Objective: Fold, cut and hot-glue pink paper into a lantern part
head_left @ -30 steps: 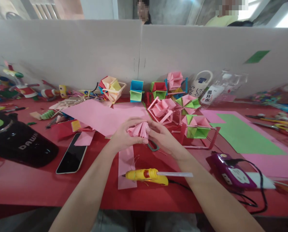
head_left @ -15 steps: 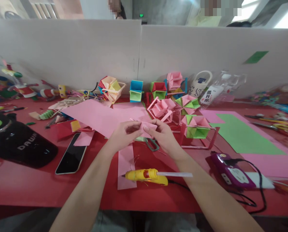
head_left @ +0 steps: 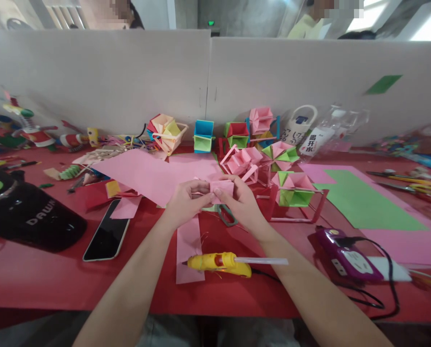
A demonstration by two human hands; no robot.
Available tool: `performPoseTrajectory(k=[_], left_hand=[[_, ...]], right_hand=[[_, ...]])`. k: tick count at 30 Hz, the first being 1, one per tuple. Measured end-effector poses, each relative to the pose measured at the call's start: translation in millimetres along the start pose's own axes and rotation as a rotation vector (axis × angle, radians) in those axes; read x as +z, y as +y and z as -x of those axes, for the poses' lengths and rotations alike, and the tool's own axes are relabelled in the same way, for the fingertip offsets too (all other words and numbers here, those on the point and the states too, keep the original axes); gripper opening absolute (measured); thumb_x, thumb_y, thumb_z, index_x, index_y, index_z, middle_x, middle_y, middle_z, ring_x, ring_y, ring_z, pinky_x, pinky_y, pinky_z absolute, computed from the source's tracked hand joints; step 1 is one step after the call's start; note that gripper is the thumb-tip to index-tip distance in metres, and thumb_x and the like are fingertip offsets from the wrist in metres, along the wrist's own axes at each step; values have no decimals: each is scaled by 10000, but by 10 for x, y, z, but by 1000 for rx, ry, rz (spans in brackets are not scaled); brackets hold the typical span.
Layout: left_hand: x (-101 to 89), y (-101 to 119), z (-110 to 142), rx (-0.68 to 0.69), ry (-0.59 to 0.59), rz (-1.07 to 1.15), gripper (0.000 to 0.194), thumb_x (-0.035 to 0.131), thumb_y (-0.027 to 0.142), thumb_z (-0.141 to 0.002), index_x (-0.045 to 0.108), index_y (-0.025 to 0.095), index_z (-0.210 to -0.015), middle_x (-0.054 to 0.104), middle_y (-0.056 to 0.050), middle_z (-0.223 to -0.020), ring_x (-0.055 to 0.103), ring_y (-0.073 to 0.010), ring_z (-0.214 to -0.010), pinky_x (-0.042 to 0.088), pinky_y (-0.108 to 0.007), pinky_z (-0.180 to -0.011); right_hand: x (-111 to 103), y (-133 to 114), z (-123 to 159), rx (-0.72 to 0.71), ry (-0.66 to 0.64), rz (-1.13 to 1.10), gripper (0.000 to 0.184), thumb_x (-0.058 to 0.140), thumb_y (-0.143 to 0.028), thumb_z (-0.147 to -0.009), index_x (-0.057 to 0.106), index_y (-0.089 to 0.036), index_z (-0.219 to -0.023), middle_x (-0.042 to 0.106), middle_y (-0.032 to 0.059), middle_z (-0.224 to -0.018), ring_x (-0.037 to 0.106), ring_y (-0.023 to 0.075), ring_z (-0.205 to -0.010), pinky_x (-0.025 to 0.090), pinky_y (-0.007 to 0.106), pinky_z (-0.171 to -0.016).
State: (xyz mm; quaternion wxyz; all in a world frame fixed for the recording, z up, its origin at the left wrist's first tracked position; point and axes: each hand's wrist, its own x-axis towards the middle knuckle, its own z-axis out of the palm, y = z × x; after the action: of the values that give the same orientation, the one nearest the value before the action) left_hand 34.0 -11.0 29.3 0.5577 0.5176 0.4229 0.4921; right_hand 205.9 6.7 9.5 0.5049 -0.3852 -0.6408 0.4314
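Observation:
Both of my hands meet over the middle of the red table, pinching one small folded pink paper piece. My left hand grips its left side with thumb and fingers closed. From the other side, my right hand holds it with the thumb on top. Under my hands lie green-handled scissors and a pink paper strip. A yellow glue gun rests just in front of my wrists.
Large pink sheets and several folded paper boxes fill the back. A phone and a black helmet-like object lie left. A green sheet and a purple device with cable lie right. A grey partition stands behind.
The fanned, pleated pink piece has been pressed flatter into a small square shape between my hands. My hands stayed in nearly the same place, shifting slightly up.

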Motion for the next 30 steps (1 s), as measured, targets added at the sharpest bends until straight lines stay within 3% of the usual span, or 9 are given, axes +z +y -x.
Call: performPoseTrajectory(k=[4,8,15,21,30], left_hand=[[-36,6,-7,-11,26,-65,321,811,322,-666,664,128,-877,662,-40,-877,659,-150,-738,611,-313,-670],[-83,17,-17,-17,65,-165,251,769,245,-669,670,117,-860,650,-36,-841,642,-141,-714,595,-267,-608],[-82,35,-3,-80,25,-54,463,711,153,-713,644,150,-1171,603,-15,-852,646,-136,-741,625,-307,-663],[-98,33,-19,-101,15,24,348,714,153,-710,671,156,-1056,584,-14,-875,632,-119,-734,614,-280,-633],[-132,2,-37,-129,-14,113,335,746,190,-716,653,160,-1036,640,-32,-899,626,-113,-723,599,-283,-657]], right_hand=[[-24,-39,12,-215,-9,248,366,655,-380,-891,596,-238,-1224,622,90,-1271,551,246,-1219,402,399,-1064],[-108,-29,-9,-342,-152,406,628,787,-421,-768,561,-242,-1326,590,103,-1337,548,269,-1250,421,425,-1072],[-174,42,-28,-417,-141,597,598,801,-372,-755,604,-242,-1304,652,95,-1290,609,274,-1193,478,427,-1033],[-165,3,1,-509,-161,633,605,773,-402,-787,578,-237,-1335,653,93,-1267,612,259,-1174,487,411,-1033],[-164,38,-22,-550,-156,598,575,774,-424,-784,616,-216,-1296,667,110,-1255,625,257,-1168,499,397,-1030]])
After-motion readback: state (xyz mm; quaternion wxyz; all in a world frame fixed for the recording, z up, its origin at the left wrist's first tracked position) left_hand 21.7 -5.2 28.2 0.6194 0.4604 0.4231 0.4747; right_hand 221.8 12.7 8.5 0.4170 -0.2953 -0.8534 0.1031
